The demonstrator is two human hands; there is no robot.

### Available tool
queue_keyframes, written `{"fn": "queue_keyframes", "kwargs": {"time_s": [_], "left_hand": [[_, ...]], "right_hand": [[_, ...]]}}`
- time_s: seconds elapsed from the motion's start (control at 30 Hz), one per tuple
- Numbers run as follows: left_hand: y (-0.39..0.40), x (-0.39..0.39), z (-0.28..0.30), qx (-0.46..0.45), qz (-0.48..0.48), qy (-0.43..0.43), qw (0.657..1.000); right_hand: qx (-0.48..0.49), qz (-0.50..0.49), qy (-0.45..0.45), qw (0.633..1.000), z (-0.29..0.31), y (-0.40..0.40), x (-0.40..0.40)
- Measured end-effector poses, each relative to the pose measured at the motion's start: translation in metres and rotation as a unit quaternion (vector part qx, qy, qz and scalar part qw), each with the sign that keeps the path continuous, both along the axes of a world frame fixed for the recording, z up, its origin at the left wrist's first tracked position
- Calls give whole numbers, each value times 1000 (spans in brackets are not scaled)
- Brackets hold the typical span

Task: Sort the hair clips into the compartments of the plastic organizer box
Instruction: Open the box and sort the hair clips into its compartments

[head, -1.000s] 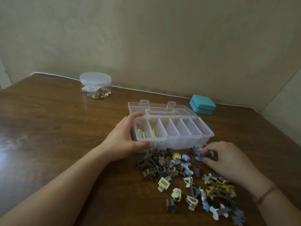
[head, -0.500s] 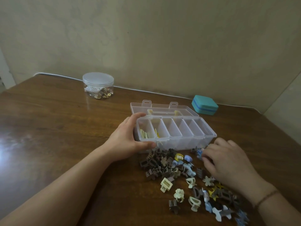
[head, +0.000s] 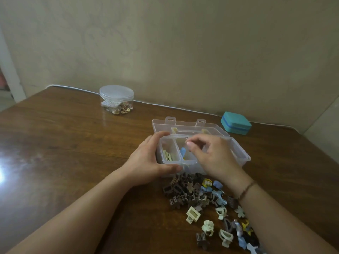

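A: What's lying around the plastic organizer box (head: 240,154)?

B: I'm seeing it sitting on a glossy dark wooden table (head: 64,143). Far behind the box to its left a round clear jar (head: 116,99) with a frosted lid is standing, small gold bits inside. Behind the box to its right a teal rounded-square case (head: 235,125) is lying. A thin white cable (head: 165,105) is running along the table's back edge.

A: And the box itself?

B: It's clear, thin-walled plastic, its hinged lid (head: 189,125) lying open behind it. The right hand (head: 211,156) is covering most of its compartments. Pale yellow clips are lying in the leftmost compartment.

A: The hands?

B: The left hand (head: 146,162) is gripping the box's left end, thumb along the front wall, fingers curled over the back rim. The right hand is hovering over the box, fingers loosely bent; a blue hair clip (head: 182,151) is sitting in the second compartment just under its fingertips, and I can't tell whether they're touching it.

A: The rest of the clips?

B: The pile of hair clips (head: 198,197) is spreading in front of the box: brown ones nearest it, then blue, cream and yellow.
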State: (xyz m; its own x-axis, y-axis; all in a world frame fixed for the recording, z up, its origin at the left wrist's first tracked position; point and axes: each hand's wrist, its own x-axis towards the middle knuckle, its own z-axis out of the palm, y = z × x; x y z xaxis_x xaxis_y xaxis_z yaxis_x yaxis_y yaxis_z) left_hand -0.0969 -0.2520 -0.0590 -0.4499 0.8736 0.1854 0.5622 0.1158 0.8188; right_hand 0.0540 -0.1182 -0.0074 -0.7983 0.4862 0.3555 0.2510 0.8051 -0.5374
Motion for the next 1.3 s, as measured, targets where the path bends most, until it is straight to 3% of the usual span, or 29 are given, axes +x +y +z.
{"fn": "queue_keyframes", "kwargs": {"time_s": [0.17, 0.27, 0.33, 0.4, 0.53, 0.73, 0.8, 0.87, 1.03, 1.13, 1.2, 1.3], "left_hand": [[0, 0, 0, -4, 3, 0, 1000], [1, -1, -1, -5, 4, 2, 1000], [1, 0, 0, -4, 3, 2, 1000], [1, 1, 1, -5, 4, 2, 1000], [1, 1, 1, -6, 4, 1, 1000], [1, 0, 1, -6, 4, -2, 1000], [1, 0, 1, -6, 3, 1, 1000], [1, 1, 1, -4, 5, 3, 1000], [2, -1, 0, -6, 9, 3, 1000], [2, -1, -1, -3, 8, 7, 1000], [2, -1, -2, -2, 7, 9, 1000], [2, -1, -3, -1, 8, 4, 1000]], "right_hand": [[-14, -91, 103, 990, 19, 35, 39], [-14, -168, 112, 979, 22, 63, 72], [-8, -230, 78, 970, 14, 75, 90], [-15, -283, -10, 959, 0, 82, 103], [-46, -282, -213, 934, -21, 78, 113], [-66, -288, -227, 928, -14, 69, 108], [-69, -298, -186, 934, -10, 71, 107], [-60, -307, -86, 946, -3, 70, 102], [10, -257, 72, 964, 23, 53, 67], [-49, -181, 172, 967, 40, 37, 41], [-93, -113, 181, 973, 43, 21, 23], [-68, -50, 81, 993, 32, 5, -1]]}}
